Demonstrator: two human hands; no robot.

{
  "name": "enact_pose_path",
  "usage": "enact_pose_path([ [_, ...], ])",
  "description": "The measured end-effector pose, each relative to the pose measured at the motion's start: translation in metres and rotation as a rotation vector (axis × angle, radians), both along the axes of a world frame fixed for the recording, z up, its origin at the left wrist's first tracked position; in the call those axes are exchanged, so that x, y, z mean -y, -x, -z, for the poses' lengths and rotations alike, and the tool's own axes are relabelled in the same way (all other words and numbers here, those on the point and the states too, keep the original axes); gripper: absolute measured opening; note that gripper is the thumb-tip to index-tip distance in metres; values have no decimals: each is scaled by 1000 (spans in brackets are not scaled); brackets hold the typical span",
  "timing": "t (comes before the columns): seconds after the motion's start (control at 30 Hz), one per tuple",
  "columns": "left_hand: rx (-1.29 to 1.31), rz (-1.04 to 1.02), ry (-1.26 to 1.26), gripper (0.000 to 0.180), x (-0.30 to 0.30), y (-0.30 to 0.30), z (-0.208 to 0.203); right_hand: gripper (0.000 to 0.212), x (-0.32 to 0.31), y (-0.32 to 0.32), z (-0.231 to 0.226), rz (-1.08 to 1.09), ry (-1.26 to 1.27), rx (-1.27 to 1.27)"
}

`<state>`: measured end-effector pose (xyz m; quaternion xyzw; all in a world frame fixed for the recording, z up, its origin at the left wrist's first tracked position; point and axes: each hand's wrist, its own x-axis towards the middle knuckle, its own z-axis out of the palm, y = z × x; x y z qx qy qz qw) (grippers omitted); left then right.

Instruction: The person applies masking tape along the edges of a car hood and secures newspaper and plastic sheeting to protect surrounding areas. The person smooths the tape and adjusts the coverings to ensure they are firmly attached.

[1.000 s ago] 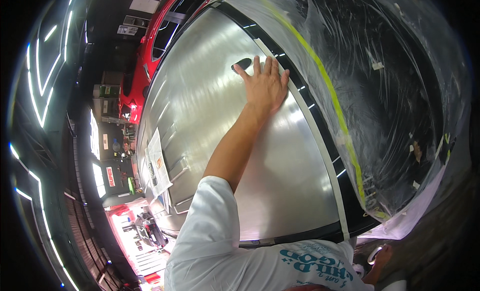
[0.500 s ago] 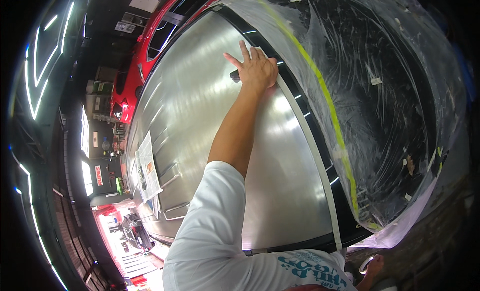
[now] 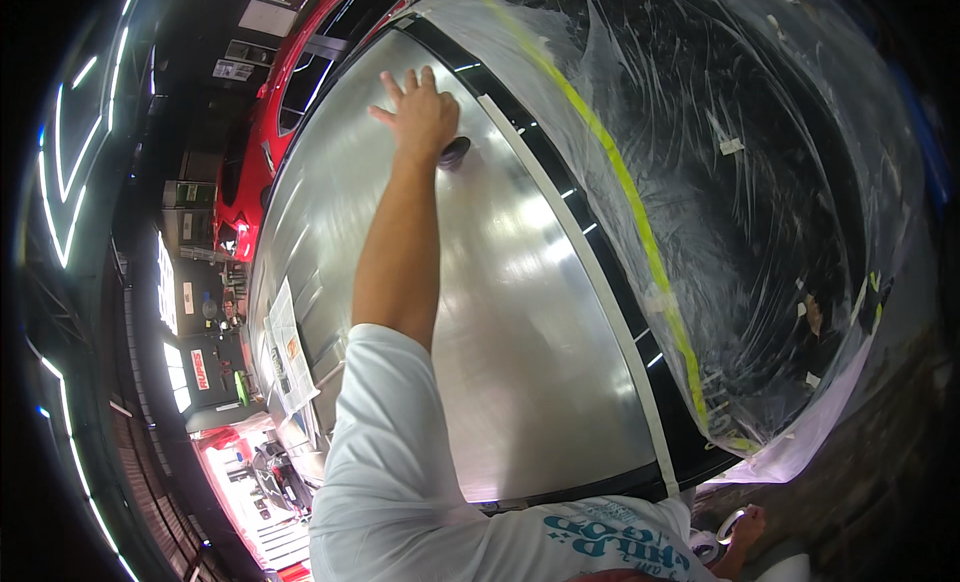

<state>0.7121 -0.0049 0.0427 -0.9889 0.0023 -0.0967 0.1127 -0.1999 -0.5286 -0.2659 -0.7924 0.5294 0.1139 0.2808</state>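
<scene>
My left hand (image 3: 425, 117) reaches far over a shiny silver car roof panel (image 3: 520, 382), fingers spread and palm down. Whether the palm touches the metal I cannot tell. A small dark rounded piece (image 3: 454, 153) sits on the panel just beside the wrist, partly hidden by it. To the right of the hand, a pale strip of masking tape (image 3: 590, 267) runs along the panel's border, its far end near my hand. Low at the right, my right hand (image 3: 748, 527) is closed around a white roll of tape (image 3: 730, 525).
Clear plastic sheeting (image 3: 690, 212) with a yellow-green tape line (image 3: 625, 197) covers the dark area right of the panel. Newspaper (image 3: 290, 347) lies on the panel's left side. A red car (image 3: 270, 132) stands beyond. Another dark car (image 3: 280, 477) is at lower left.
My left hand has moved left, off the tape strip and over the silver panel. The view has shifted slightly. My right hand still holds the tape roll.
</scene>
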Motion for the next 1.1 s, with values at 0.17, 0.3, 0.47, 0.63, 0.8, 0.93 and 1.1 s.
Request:
enact_pose_path([
  [0.17, -116, -4, -49, 63, -33, 2, -25, 21, -4, 10, 19, 13, -67, -3],
  [0.3, -194, 137, -55, 68, -32, 12, -9, 19, 8, 44, 45, -67, 10, 97],
  [0.47, -277, 175, -77, 67, -11, 16, 15, 18, 14, 47, 39, 174, -145, -3],
  [0.63, -296, 141, -139, 63, -5, 23, 8, 19, 1, -3, 10, 456, -375, -21],
  [0.8, -313, 145, -70, 65, -11, 16, 17, 20, 2, 21, 23, 121, -160, -20],
  [0.93, -349, 131, -82, 68, 2, 15, 11, 20, 6, 34, 40, 51, -117, -14],
  [1.1, -347, 149, -135, 69, 4, 13, 6, 20, 1, 12, 31, 104, -193, 20],
])
